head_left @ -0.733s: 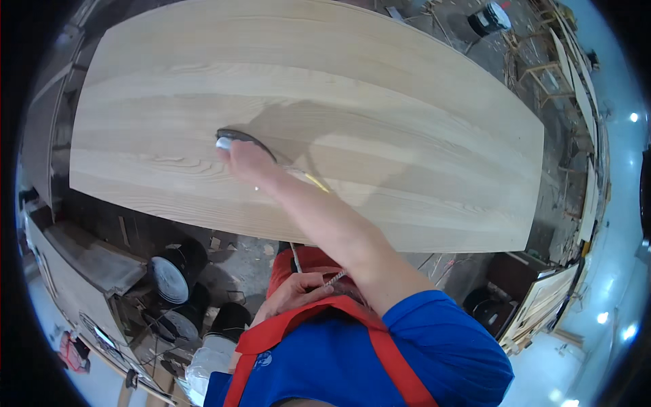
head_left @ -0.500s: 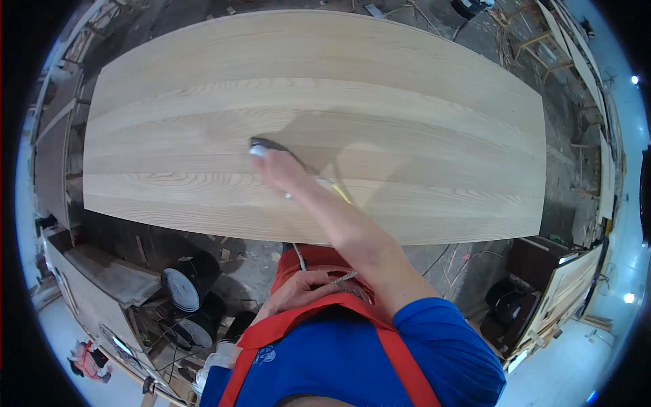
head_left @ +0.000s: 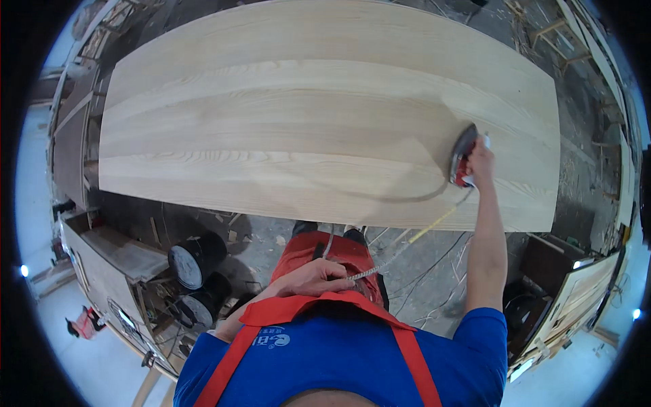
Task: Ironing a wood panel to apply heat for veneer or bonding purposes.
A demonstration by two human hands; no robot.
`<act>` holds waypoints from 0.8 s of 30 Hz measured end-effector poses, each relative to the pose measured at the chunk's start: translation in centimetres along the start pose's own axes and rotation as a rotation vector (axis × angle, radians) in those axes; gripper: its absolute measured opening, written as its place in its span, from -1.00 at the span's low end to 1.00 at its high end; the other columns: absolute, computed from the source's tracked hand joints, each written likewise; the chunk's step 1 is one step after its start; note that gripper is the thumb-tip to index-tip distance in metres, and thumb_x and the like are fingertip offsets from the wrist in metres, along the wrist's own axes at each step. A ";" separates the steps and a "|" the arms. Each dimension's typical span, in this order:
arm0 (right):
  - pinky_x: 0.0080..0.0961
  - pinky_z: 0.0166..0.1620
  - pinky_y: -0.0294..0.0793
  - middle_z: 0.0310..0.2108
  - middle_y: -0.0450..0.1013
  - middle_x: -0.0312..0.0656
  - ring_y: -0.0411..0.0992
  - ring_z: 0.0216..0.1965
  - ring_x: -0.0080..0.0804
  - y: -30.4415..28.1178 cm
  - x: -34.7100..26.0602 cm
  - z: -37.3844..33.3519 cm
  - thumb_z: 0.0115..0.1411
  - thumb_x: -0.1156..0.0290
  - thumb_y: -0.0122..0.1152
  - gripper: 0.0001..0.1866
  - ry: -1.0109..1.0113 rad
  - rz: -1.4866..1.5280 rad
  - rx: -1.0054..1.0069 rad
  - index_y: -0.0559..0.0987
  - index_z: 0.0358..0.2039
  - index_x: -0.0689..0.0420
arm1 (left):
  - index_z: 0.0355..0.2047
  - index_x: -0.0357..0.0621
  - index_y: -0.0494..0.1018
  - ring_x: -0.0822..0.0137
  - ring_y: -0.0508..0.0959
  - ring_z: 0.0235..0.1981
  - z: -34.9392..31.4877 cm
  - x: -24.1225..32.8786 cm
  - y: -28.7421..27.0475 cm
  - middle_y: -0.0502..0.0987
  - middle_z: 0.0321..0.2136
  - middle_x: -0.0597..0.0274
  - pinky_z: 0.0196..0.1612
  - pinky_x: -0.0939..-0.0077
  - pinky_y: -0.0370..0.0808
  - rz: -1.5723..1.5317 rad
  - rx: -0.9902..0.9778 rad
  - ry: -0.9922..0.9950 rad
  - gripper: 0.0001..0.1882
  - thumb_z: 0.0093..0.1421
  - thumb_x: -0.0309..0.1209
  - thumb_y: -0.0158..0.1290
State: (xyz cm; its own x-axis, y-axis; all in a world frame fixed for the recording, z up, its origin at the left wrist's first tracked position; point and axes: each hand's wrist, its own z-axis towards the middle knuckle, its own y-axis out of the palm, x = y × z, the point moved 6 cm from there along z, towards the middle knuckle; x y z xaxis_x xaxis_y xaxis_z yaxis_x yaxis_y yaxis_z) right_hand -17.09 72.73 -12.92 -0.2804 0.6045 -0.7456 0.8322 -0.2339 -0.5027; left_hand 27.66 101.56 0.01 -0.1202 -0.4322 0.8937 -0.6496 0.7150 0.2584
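One red iron (head_left: 462, 160) is partly hidden by the gripping right hand (head_left: 481, 163).

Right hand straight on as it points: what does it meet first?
The right hand, holding the iron, looks free to slide over the wooden panel to its far edge; depth is hard to judge.

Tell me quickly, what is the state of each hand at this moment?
Left hand: fingers curled closed, holding the braided cord at the waist.
Right hand: closed, holding the red iron over the wooden panel.
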 end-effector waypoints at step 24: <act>0.08 -0.21 0.59 -0.42 0.56 0.38 0.62 -0.25 0.34 60.5 -17.1 -45.9 0.48 -0.12 -0.01 -0.28 -0.819 -0.542 -0.912 0.63 -0.38 0.41 | -0.30 -0.29 0.59 0.52 0.48 -0.37 -20.4 -7.1 -8.3 0.56 -0.44 0.26 -0.30 0.45 0.44 -0.386 0.477 0.150 -0.72 0.48 -0.31 0.13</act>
State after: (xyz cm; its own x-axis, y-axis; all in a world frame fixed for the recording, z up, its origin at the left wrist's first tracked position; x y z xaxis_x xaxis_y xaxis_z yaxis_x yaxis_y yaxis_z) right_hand 60.02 83.22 -10.45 -0.6110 -0.2436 -0.7532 0.4556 0.6699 -0.5862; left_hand 49.19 109.87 -1.02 0.2739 -0.5035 0.8195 -0.8925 0.1845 0.4116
